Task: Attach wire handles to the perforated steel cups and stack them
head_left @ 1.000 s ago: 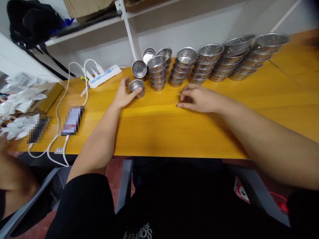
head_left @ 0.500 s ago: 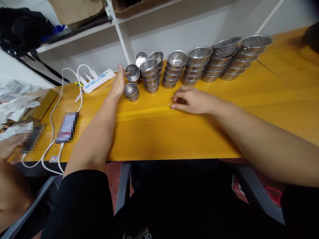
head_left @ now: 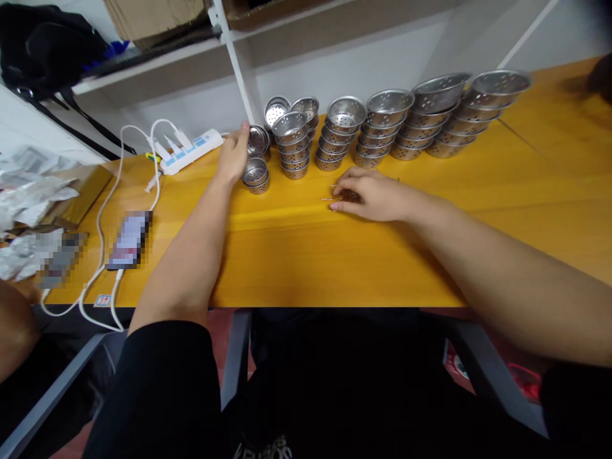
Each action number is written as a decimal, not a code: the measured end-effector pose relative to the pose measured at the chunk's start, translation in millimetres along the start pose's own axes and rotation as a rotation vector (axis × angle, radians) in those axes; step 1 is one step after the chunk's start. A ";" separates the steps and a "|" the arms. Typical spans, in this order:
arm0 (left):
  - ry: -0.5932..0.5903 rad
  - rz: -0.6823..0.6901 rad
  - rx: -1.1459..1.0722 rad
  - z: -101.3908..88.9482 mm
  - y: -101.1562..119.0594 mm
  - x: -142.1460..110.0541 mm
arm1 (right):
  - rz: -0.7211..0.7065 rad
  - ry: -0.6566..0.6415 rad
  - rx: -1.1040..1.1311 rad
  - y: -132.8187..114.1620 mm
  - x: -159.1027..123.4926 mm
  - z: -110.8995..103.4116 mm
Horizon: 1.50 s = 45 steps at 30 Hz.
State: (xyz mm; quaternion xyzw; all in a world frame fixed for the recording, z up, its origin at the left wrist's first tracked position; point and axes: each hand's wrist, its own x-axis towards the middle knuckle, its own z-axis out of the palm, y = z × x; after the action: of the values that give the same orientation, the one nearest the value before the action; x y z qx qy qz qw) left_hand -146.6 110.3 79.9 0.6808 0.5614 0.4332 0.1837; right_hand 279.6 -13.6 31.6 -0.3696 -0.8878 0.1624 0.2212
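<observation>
My left hand point(head_left: 233, 156) is at the left side of a tilted, perforated metal cup point(head_left: 256, 141), with its thumb raised along the rim. Its other fingers are mostly hidden, so I cannot tell whether they grip. Just below stands a short stack of small perforated cups point(head_left: 257, 180). On the tabletop, my right hand point(head_left: 366, 192) is curled around a bunch of thin copper-coloured wire pieces point(head_left: 351, 196), whose ends poke out past the fingertips. Behind it are taller stacks of perforated cups point(head_left: 333, 148), larger towards the right.
A white power strip point(head_left: 192, 152) with cables lies left of my left hand. A phone point(head_left: 130, 240) is plugged in nearer the table's front edge. Plastic bags point(head_left: 36, 194) are at the far left, near another person's arm point(head_left: 14, 331). A shelf point(head_left: 157, 62) runs above the back.
My left hand has left the short front stack and moved back to the tilted cup behind it. My right hand stays curled over the wire pieces. The view has shifted slightly.
</observation>
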 end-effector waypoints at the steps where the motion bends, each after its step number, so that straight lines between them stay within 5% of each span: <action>1: 0.007 0.013 -0.008 0.4 -1.4 -2.1 | 0.006 -0.006 0.000 -0.6 0.0 -0.4; 7: 0.123 0.047 -0.179 3.7 -17.9 6.6 | 0.023 -0.038 -0.027 -8.2 -0.7 -5.0; 12: 0.196 -0.108 -0.373 -22.0 -30.3 38.1 | 0.027 -0.043 -0.038 -9.4 -0.2 -5.6; 14: 0.138 -0.015 -0.403 -31.0 -23.2 37.1 | 0.024 -0.028 -0.041 -8.6 0.0 -5.1; 17: 0.023 0.164 -0.384 -26.6 4.5 6.6 | 0.014 -0.003 -0.028 -9.3 0.0 -4.5; 21: -0.049 0.217 -0.368 5.8 46.6 -64.2 | -0.024 0.112 -0.004 -15.8 0.7 -2.0; 27: -0.321 0.331 -0.057 28.1 71.3 -136.2 | -0.095 0.306 0.001 -28.1 1.9 1.6; 31: -0.441 0.347 0.164 21.2 84.7 -149.0 | -0.157 0.334 0.054 -36.9 1.1 -0.4; 38: -0.508 0.309 0.213 26.7 92.9 -150.5 | -0.320 0.230 0.158 -53.8 4.7 9.5; 45: -0.517 0.350 0.153 32.2 86.5 -153.8 | -0.264 0.200 0.164 -49.9 5.9 12.1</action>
State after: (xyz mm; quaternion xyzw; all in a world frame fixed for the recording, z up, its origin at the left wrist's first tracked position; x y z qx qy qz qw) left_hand -67.7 -50.3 66.6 0.8663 0.4015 0.2274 0.1913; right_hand 240.4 -44.5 45.4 -0.2452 -0.8859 0.1660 0.3572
